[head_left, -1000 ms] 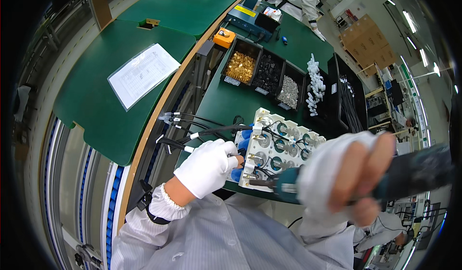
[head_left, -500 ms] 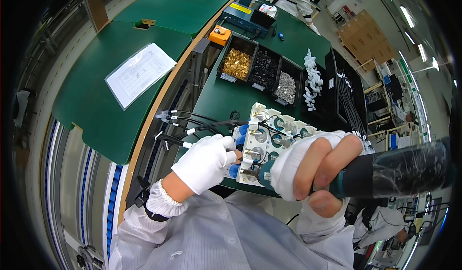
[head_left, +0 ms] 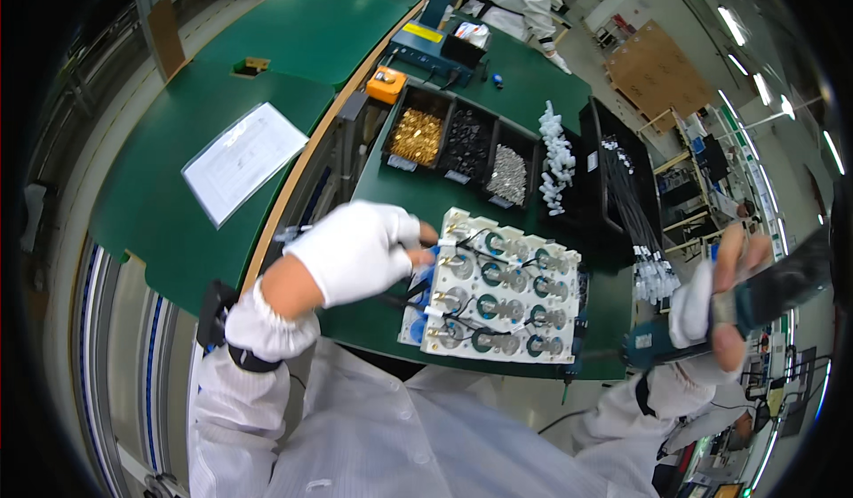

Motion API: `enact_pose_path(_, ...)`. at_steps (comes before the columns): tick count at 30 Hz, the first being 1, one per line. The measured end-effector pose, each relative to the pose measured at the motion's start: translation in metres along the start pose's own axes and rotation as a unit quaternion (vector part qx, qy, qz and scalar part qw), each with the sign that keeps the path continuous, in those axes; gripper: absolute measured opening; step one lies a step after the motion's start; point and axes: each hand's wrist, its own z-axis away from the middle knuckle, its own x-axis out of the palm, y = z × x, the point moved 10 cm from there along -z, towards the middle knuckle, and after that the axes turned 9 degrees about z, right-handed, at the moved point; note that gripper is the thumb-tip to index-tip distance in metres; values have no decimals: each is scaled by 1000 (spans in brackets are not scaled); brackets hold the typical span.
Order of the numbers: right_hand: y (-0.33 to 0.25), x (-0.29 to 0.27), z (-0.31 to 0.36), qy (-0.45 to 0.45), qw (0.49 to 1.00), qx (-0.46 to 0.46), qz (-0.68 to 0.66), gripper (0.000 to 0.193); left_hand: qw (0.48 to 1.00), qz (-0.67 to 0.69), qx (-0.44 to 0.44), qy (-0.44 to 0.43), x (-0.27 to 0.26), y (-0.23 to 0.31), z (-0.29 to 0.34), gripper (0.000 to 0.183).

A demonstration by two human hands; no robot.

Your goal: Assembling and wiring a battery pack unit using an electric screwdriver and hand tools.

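Observation:
At the near side of the green bench lies a white plastic block [head_left: 435, 342] set with rows of round teal-ringed and metal parts, with thin black cables across it and blue parts along its left edge. My left hand [head_left: 355, 249], in a white glove with bare fingertips, reaches to that left edge by the upper corner. Its thumb and forefinger are bent together there; what they pinch is hidden. Off to the right of the block, my right hand [head_left: 702, 320] grips a teal and black power screwdriver [head_left: 769, 298], held apart from the block.
Black bins of brass parts [head_left: 416, 136], black parts [head_left: 466, 143] and silver parts [head_left: 508, 175] stand behind the block. White plastic pieces [head_left: 555, 156] and a black tray of cables [head_left: 626, 178] lie right of them. A sheet [head_left: 244, 162] rests at left. Another person [head_left: 515, 0] stands beyond.
My right hand has drawn the screwdriver away from the block to the right, uncovering the block. My left hand has moved up along the block's left edge. The view has shifted slightly.

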Motion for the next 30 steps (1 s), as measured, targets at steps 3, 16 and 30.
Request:
enact_pose_path(3,24,-99,69,93,950,143,262,52,998,37,-53,20,-12,-35,-63,26)
enact_pose_path(16,206,-288,285,-91,605,503,611,49,866,-484,83,-92,77,-98,-241,25)
enact_pose_path(30,161,-86,15,-201,854,266,400,27,900,-423,72,-73,86,-108,-239,15)
